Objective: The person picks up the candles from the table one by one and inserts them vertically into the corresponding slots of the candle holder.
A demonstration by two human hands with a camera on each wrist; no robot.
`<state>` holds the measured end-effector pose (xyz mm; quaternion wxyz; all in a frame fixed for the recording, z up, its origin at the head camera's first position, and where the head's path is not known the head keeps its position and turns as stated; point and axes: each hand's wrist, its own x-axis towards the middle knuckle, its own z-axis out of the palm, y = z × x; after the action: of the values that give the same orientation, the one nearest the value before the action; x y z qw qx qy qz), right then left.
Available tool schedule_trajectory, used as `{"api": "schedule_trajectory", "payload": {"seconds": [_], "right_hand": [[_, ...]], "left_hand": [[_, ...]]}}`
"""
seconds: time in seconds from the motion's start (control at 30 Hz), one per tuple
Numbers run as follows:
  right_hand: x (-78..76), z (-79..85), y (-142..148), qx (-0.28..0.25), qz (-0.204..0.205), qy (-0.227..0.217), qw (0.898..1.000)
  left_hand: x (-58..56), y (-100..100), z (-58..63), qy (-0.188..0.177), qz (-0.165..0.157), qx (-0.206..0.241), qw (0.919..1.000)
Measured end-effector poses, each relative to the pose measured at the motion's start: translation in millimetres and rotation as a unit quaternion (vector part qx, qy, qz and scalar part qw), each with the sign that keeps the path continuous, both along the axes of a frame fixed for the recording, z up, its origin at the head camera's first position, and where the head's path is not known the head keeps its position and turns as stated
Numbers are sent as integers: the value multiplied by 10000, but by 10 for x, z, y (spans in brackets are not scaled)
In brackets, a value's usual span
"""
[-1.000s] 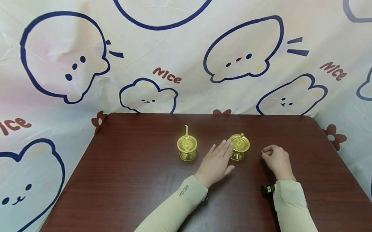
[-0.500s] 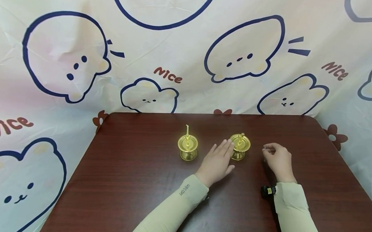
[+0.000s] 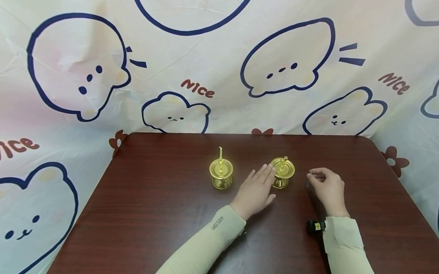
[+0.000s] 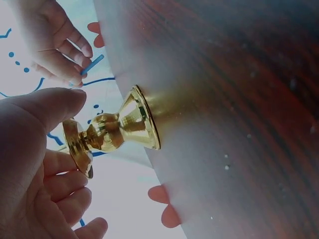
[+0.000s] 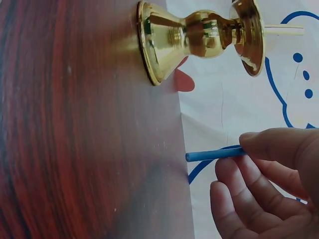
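In the head view two gold candle holders stand on the table: the left one [image 3: 221, 182], with a thin pale candle [image 3: 220, 154] upright in it, and the right one [image 3: 288, 172], whose centre stem is short and narrow. My left hand [image 3: 254, 192] lies with straight fingers at the left side of the right holder, fingertips right at its dish. The left wrist view shows my thumb [image 4: 67, 102] above the dish and the other fingers below. My right hand [image 3: 328, 189], right of that holder, pinches a thin blue stick [image 5: 214, 155] between thumb and fingers, its free end pointing down.
The dark reddish-brown table [image 3: 153, 221] reaches back to a pale cartoon-printed cloth [image 3: 223, 63], which hangs behind and at both sides. A small black device [image 3: 314, 227] sits at my right wrist.
My right hand has turned slightly, and the stick in it now points more downward beside the right holder. My left hand and both holders have stayed in place.
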<state>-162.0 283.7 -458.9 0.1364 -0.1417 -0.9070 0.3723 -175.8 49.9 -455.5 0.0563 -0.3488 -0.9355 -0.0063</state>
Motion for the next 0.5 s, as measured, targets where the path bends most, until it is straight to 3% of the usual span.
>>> {"api": "schedule_trajectory", "payload": {"seconds": [0.5], "right_hand": [[12, 8, -68, -1071, -370, 135, 9935]], "left_hand": [[4, 0, 20, -27, -2, 9, 10000]]}}
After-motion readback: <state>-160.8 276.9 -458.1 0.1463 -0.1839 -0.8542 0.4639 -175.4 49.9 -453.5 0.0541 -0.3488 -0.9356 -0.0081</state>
